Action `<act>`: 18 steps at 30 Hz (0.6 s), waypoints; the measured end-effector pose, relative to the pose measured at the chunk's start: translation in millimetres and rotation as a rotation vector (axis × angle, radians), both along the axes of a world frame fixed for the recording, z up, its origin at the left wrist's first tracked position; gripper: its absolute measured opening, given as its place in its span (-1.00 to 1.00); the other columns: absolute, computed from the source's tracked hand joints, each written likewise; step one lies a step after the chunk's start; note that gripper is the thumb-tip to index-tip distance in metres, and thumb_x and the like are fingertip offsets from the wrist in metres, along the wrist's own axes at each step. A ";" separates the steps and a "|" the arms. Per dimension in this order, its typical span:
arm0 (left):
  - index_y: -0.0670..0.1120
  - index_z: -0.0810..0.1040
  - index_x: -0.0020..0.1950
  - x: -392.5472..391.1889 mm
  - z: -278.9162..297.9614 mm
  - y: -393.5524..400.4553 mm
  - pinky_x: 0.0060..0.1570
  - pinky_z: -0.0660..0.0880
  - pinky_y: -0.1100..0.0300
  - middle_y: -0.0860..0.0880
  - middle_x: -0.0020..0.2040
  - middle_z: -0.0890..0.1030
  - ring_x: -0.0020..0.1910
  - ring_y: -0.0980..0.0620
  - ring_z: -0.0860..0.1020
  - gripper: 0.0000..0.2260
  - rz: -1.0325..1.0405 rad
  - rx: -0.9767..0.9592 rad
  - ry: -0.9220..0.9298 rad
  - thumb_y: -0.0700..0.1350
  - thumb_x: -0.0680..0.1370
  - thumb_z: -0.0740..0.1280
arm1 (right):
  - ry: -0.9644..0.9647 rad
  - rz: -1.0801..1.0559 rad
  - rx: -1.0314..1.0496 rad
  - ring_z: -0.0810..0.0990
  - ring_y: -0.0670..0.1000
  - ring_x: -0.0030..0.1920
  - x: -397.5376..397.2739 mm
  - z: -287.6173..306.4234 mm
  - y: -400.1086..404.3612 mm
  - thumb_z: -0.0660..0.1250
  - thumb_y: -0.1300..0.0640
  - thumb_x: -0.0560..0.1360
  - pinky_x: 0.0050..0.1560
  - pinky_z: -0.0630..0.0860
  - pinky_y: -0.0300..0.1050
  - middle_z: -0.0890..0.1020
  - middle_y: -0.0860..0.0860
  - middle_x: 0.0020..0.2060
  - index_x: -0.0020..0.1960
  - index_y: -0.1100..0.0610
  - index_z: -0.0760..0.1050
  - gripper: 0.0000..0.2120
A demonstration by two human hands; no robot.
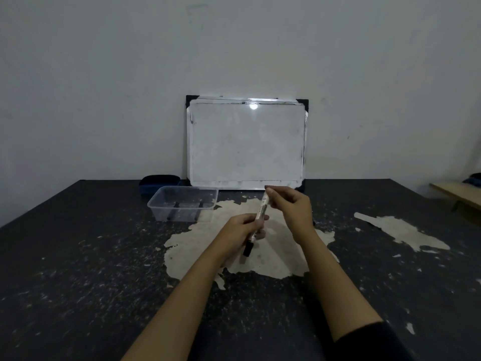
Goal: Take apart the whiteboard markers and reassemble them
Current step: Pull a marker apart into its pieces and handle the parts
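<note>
A whiteboard marker point(261, 214) with a white barrel and a black cap at its lower end is held above the middle of the table, tilted up and away. My left hand point(243, 229) grips the barrel's lower half, the black cap point(248, 249) sticking out below the fist. My right hand point(292, 207) pinches the marker's upper end between thumb and fingertips. A clear plastic container point(166, 201) stands to the left, with two dark markers point(186, 208) lying inside it.
A small whiteboard point(247, 144) leans on the wall at the table's far edge. A dark blue eraser point(159, 181) lies behind the container. The black table point(78, 256) has worn pale patches. A wooden bench point(458, 194) is at the far right.
</note>
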State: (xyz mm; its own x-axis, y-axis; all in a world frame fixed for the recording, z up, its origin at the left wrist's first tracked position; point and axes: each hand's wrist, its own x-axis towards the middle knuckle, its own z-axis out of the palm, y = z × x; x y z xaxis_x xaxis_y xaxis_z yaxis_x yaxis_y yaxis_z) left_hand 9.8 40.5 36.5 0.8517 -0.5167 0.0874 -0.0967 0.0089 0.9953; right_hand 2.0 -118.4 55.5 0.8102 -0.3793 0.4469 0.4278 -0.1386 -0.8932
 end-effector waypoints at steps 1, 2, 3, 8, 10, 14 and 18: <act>0.01 0.64 0.13 -0.4 -0.5 -1.3 0.19 0.51 0.07 0.00 0.03 0.64 -0.02 0.04 0.61 -0.84 0.009 0.045 -0.029 -0.10 0.59 0.31 | 0.005 -0.006 0.014 0.68 -0.13 -0.23 -1.3 0.1 -5.7 0.45 0.16 0.50 -0.16 0.62 -0.26 0.73 0.06 -0.19 0.07 0.22 0.69 -0.81; 0.00 0.64 0.17 -0.7 -0.6 -3.5 0.19 0.50 0.09 0.04 0.04 0.64 0.01 0.06 0.60 -0.81 0.021 0.089 -0.055 -0.09 0.58 0.33 | 0.009 -0.009 0.029 0.68 -0.14 -0.24 -2.1 0.3 -11.8 0.46 0.17 0.50 -0.18 0.61 -0.27 0.73 0.05 -0.20 0.08 0.23 0.69 -0.80; -0.02 0.64 0.20 -0.4 -0.8 -6.5 0.18 0.50 0.11 0.07 0.04 0.65 0.03 0.07 0.59 -0.78 0.034 0.107 -0.062 -0.09 0.57 0.34 | 0.016 -0.004 0.038 0.68 -0.13 -0.24 -2.7 0.5 -18.0 0.46 0.17 0.49 -0.19 0.61 -0.27 0.73 0.06 -0.21 0.08 0.23 0.69 -0.80; -0.09 0.65 0.19 5.5 3.7 -41.9 0.08 0.56 0.10 -0.05 0.03 0.68 0.01 -0.01 0.62 -0.75 0.068 0.144 0.038 -0.08 0.53 0.40 | 0.078 -0.120 -0.008 0.69 -0.07 -0.17 -3.0 -6.7 -48.3 0.40 0.14 0.54 -0.20 0.62 -0.27 0.73 0.09 -0.14 0.10 0.21 0.67 -0.80; -0.21 0.63 0.19 12.8 4.4 -62.2 -0.06 0.59 0.11 -0.13 0.03 0.66 -0.04 -0.08 0.62 -0.72 0.140 0.164 0.085 -0.10 0.53 0.41 | 0.103 -0.297 -0.069 0.65 -0.14 -0.19 -4.3 -13.6 -62.1 0.38 0.14 0.56 -0.24 0.54 -0.35 0.72 0.06 -0.13 0.08 0.19 0.66 -0.82; -0.32 0.66 -0.01 30.7 5.5 -100.2 0.03 0.60 -0.04 -0.22 -0.12 0.63 -0.08 -0.19 0.63 -0.77 0.283 0.249 0.072 -0.13 0.50 0.44 | 0.202 -0.485 -0.178 0.59 -0.03 -0.11 -5.8 -29.1 -81.5 0.36 0.21 0.54 -0.10 0.47 -0.22 0.70 0.13 -0.03 0.10 0.23 0.65 -0.82; -0.19 0.54 -0.38 39.3 10.7 -124.5 -0.33 0.37 0.16 -0.15 -0.40 0.50 -0.38 -0.07 0.50 -0.73 0.366 0.384 -0.040 -0.11 0.48 0.43 | 0.272 -0.485 -0.225 0.60 0.02 -0.11 -3.2 -42.0 -86.7 0.38 0.23 0.52 -0.08 0.49 -0.17 0.70 0.17 -0.04 0.09 0.29 0.65 -0.81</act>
State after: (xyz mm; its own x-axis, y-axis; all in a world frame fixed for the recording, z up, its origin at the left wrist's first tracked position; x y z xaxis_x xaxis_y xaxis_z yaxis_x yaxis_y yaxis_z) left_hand 49.1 -84.0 47.2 0.9821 -0.1878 -0.0132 -0.0636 -0.3969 0.9157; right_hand -1.2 -205.1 13.5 0.6651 -0.6545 0.3596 0.0283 -0.4591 -0.8879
